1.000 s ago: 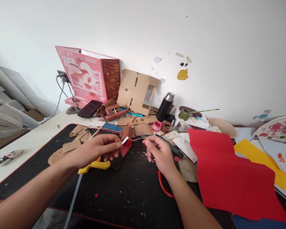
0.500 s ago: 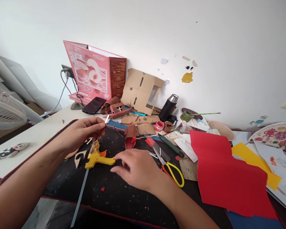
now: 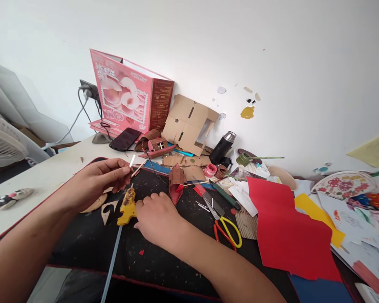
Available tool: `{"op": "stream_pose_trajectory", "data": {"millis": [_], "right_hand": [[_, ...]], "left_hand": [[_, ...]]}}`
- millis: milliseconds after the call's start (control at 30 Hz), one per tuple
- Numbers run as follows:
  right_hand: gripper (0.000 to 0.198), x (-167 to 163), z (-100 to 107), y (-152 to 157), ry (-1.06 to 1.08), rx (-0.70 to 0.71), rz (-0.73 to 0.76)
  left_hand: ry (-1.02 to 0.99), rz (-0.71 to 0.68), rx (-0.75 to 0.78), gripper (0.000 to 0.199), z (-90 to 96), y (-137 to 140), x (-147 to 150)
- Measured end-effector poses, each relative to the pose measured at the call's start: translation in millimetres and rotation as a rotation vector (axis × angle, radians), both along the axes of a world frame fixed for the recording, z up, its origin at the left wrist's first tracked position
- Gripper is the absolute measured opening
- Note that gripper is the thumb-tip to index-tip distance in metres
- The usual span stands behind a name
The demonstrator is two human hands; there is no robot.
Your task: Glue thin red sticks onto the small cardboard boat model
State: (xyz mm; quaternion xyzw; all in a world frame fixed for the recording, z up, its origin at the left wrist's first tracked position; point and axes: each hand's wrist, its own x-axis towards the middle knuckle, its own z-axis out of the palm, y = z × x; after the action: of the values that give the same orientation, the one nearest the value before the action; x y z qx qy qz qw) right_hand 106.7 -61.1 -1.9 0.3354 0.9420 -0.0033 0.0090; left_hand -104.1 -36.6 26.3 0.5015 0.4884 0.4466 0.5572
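Between the thumb and fingers of my left hand (image 3: 109, 179) is a small white strip (image 3: 132, 160), its end sticking up. My right hand (image 3: 161, 221) is wrapped around the handle of a yellow hot glue gun (image 3: 126, 210), which hides the handle. The gun's nozzle points away from me, just below my left fingertips. A long translucent glue stick (image 3: 113, 256) trails out of its rear toward me. Beyond my right hand, a small brown model boat (image 3: 177, 181) with red inside rests on the black mat (image 3: 91, 244).
Scissors (image 3: 229, 231) with yellow and red handles lie right of my right hand, beside a green-handled knife (image 3: 225, 194). A red sheet (image 3: 293, 231) covers the right side. Paint jars (image 3: 210, 170), a black thermos (image 3: 222, 147) and a pink box (image 3: 126, 92) stand behind.
My right hand has moved left and closed on the glue gun's handle, where it was loosely open by the grip's end before. My left hand still pinches the white strip. The view has shifted slightly.
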Motion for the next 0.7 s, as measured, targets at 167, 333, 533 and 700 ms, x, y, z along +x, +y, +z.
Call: {"op": "stream_pose_trajectory", "data": {"millis": [167, 333, 533, 700], "right_hand": [[0.023, -6.7, -0.2, 6.4, -0.012, -0.05, -0.004], [0.028, -7.8, 6.6, 9.5, 0.017, -0.131, -0.062], [0.024, 7.1, 19.1, 14.9, 0.286, -0.372, -0.214], [0.025, 26.6, 13.8, 23.3, 0.778, -0.667, -0.361]], "left_hand": [[-0.032, -0.005, 0.007, 0.041, -4.6, -0.8, -6.4], [-0.053, 0.026, 0.059, 0.044, -1.1, -2.3, -12.6], [-0.15, 0.245, 0.101, 0.048, 10.0, -1.2, -30.0], [-0.202, 0.394, 0.096, 0.048, 11.0, 2.1, -29.8]]}}
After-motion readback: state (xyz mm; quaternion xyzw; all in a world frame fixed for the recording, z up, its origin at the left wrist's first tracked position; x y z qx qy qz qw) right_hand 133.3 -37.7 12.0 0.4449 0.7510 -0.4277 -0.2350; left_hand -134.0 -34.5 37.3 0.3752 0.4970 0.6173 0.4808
